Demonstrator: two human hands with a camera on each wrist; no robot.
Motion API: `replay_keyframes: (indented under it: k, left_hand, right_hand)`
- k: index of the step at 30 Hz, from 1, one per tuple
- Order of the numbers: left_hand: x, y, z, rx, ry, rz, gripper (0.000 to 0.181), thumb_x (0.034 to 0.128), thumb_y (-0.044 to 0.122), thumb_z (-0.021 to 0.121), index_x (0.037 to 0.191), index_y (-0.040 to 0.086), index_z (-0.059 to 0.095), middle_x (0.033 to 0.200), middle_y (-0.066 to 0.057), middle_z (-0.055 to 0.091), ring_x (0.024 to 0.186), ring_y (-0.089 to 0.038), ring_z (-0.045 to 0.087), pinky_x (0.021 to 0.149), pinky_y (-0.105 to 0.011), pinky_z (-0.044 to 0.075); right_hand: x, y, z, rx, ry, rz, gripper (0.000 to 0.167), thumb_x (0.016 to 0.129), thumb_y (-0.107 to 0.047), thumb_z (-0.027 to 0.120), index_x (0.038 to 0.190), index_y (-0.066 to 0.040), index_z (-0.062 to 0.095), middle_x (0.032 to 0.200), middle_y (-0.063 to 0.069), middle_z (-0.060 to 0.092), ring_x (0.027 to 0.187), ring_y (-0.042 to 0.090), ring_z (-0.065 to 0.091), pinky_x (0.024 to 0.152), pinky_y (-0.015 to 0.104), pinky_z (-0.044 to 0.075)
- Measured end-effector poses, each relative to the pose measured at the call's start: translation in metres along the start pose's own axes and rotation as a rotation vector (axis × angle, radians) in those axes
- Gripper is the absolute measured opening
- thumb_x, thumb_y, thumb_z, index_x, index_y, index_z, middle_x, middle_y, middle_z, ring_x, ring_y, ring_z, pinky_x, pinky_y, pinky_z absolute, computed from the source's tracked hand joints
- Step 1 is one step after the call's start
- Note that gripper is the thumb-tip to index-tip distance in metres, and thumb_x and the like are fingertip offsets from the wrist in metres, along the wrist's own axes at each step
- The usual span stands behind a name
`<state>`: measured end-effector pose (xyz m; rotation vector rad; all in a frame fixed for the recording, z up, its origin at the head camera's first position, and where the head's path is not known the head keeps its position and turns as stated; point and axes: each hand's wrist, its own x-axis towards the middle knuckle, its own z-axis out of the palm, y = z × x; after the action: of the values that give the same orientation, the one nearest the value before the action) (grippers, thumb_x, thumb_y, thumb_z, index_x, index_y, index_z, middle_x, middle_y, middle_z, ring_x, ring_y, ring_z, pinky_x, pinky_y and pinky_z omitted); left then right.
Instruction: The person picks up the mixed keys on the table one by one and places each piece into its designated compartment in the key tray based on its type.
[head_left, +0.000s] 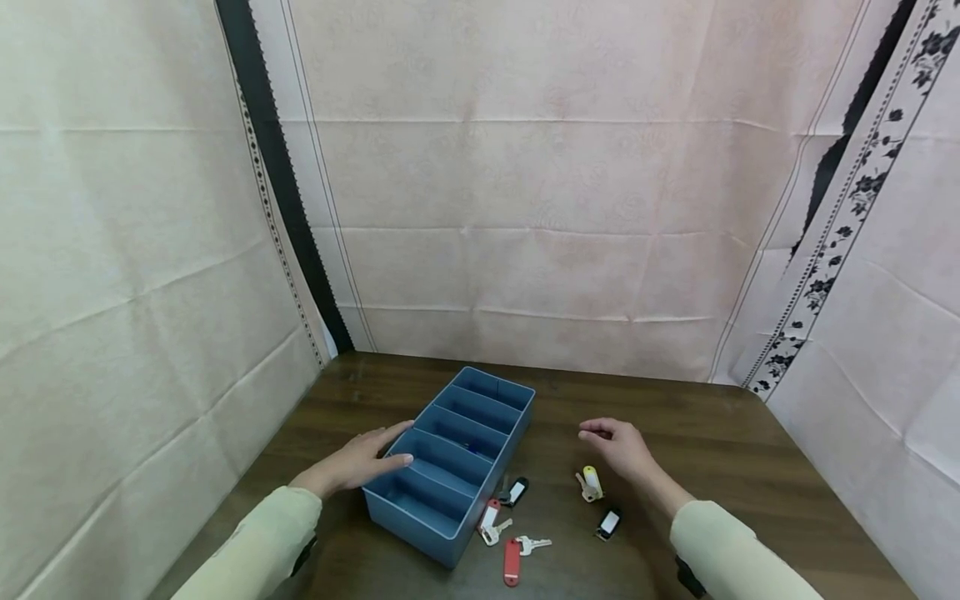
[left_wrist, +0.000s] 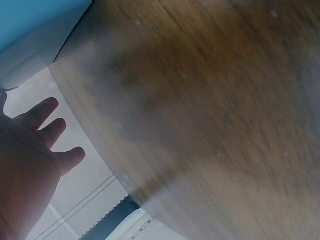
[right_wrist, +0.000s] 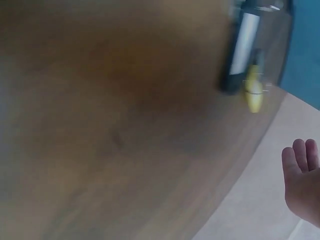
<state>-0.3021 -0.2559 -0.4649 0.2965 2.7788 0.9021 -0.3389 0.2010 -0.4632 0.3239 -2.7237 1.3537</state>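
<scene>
My left hand (head_left: pixel 358 460) rests at the left rim of a blue compartment box (head_left: pixel 491 492), thumb over the edge. Its other fingers look extended in the left wrist view. Over the table to the right, my right hand (head_left: pixel 624 450) hovers with nothing visible in its fingers. Nearest to it lies a yellow key tag (head_left: pixel 592 478) with keys (head_left: pixel 587 490). A black key tag (head_left: pixel 608 524) lies a little closer to me. Beside the box are another black key tag (head_left: pixel 517 492), a red key tag (head_left: pixel 490 513) and a second red key tag (head_left: pixel 512 563) with a key (head_left: pixel 533 545).
The box stands slanted on a brown wooden table (head_left: pixel 360 392), with several compartments in a row. A small dark blue item (head_left: pixel 471 448) lies in the middle compartment. Pale cloth (head_left: pixel 525 208) hangs behind the table and at both sides.
</scene>
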Motion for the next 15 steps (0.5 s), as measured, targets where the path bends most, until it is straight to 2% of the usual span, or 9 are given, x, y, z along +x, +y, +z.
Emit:
replay_keyframes:
  k: [8, 15]
  left_hand:
    - [-0.001, 0.0, 0.0, 0.0, 0.003, -0.002, 0.072, 0.0942, 0.06, 0.056, 0.156, 0.032, 0.031, 0.158, -0.018, 0.031, 0.145, -0.049, 0.019, 0.103, -0.078, 0.017]
    - [-0.001, 0.001, 0.001, -0.003, -0.001, -0.006, 0.071, 0.0948, 0.059, 0.056, 0.156, 0.031, 0.032, 0.157, -0.017, 0.033, 0.144, -0.049, 0.019, 0.104, -0.078, 0.017]
  right_hand:
    - [-0.02, 0.027, -0.007, -0.053, -0.051, -0.043, 0.024, 0.093, -0.02, 0.072, 0.11, -0.004, 0.073, 0.103, 0.003, 0.071, 0.092, 0.016, 0.062, 0.076, 0.031, 0.052]
    - [-0.033, 0.04, -0.011, -0.073, -0.122, -0.035, 0.02, 0.091, -0.022, 0.074, 0.105, -0.009, 0.075, 0.104, 0.001, 0.07, 0.092, 0.014, 0.062, 0.075, 0.028, 0.05]
